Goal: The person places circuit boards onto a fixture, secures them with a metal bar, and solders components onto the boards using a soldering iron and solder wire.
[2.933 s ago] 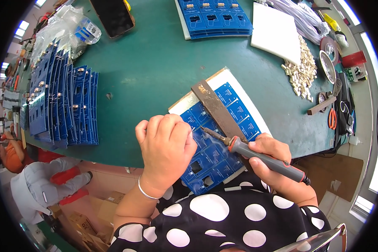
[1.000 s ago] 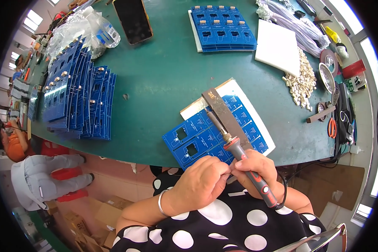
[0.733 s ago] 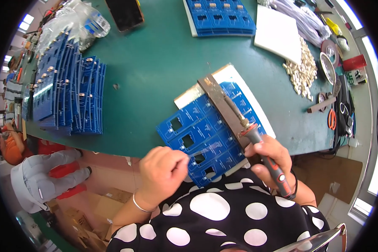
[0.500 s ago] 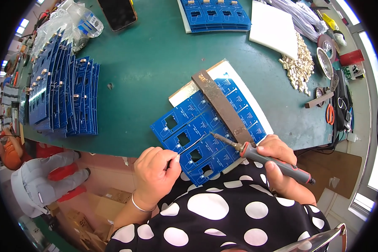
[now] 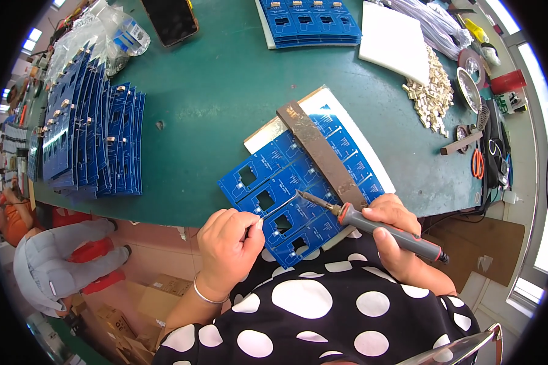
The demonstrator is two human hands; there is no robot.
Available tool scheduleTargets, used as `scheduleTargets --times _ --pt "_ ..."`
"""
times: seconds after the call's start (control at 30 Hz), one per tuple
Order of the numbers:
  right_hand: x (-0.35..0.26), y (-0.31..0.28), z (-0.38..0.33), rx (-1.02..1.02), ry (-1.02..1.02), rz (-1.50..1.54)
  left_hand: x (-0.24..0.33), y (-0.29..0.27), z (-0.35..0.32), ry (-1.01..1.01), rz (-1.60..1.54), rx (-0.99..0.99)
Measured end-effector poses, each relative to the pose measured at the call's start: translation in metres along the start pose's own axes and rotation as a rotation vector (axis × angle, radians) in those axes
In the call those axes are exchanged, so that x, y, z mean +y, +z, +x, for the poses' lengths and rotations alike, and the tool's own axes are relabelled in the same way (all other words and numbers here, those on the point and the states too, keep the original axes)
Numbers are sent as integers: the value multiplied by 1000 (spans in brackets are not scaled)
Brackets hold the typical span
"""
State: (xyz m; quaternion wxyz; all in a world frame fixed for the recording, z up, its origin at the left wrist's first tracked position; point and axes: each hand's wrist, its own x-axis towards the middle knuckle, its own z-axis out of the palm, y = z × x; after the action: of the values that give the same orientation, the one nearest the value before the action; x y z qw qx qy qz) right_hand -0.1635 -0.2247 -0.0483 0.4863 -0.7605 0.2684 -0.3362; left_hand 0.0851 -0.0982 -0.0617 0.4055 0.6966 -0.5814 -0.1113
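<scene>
A blue circuit board panel (image 5: 274, 159) with square cut-outs lies slanted on a white pad (image 5: 263, 139) in front of me. Across it rests a brown metal bar (image 5: 326, 155). My left hand (image 5: 228, 248), closed in a pinch, holds a thin silvery solder wire (image 5: 278, 208) that reaches over the panel. In my right hand (image 5: 399, 228) is a grey and red soldering iron (image 5: 371, 227), gripped by its handle. Its tip points left, at the far end of the wire, low over the panel; whether they touch I cannot tell.
Blue boards (image 5: 91, 134) stand in a row at the left, and more are stacked (image 5: 310, 30) at the back. A phone (image 5: 172, 21), a bottle (image 5: 131, 38), a white foam slab (image 5: 394, 42), a heap of small metallic connectors (image 5: 429, 91) and orange-handled scissors (image 5: 478, 164) surround the work.
The soldering iron and my right hand have shifted slightly left, bringing the tip to the wire's end. My left hand has barely moved.
</scene>
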Motion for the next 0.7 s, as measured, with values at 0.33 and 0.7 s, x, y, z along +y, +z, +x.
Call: scheduleTargets --times 0.33,0.7 --pt "1 0 5 -1 1 -11 0 5 2 -10 -14 22" --pt "1 -1 17 -25 -31 -55 -1 9 2 -30 -10 30"
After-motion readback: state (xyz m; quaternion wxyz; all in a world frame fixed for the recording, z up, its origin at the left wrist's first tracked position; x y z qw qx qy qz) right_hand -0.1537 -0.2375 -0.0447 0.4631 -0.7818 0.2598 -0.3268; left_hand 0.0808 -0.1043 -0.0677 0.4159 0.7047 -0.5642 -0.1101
